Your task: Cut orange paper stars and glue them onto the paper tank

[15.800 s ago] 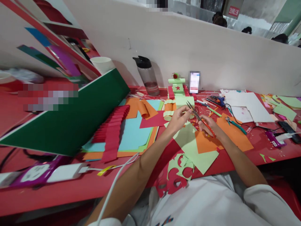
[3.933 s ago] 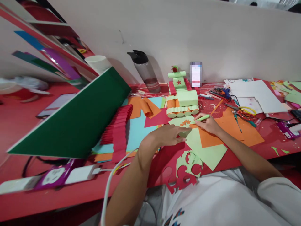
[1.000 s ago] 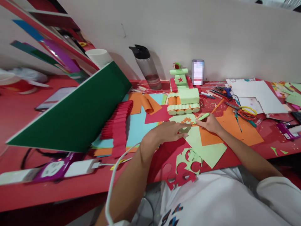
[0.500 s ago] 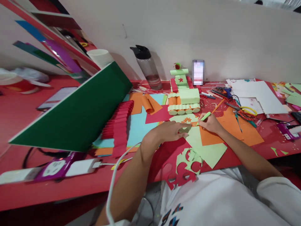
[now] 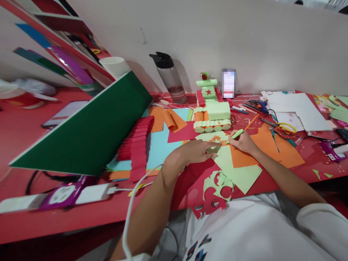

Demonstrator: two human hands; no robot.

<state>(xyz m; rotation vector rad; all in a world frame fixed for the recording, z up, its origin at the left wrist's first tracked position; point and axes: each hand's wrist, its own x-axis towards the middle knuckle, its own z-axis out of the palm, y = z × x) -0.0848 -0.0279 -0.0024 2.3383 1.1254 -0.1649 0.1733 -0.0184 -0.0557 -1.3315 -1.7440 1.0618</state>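
Observation:
My right hand (image 5: pixel 243 141) is closed around a slim light-green craft knife (image 5: pixel 237 133). Its tip, too small to make out, points down at a narrow strip of orange paper (image 5: pixel 224 143). My left hand (image 5: pixel 198 150) lies with fingers stretched out, fingertips at the left end of that strip. Beneath both hands is a pale green sheet (image 5: pixel 239 174). Small orange paper stars (image 5: pixel 215 138) rest on it just beyond my left fingers. Under my right hand spreads an orange sheet (image 5: pixel 241 157). Behind the stars stands a paper tank model (image 5: pixel 212 117) in green, orange and red.
A green board (image 5: pixel 89 134) leans at left beside pleated red paper (image 5: pixel 136 145). Further back are a bottle (image 5: pixel 172 81) and a phone (image 5: pixel 228 83). Scissors (image 5: pixel 285 127) and pliers lie right. Cut paper scraps (image 5: pixel 219 185) lie near the table edge; a white cable (image 5: pixel 130 217) crosses my left arm.

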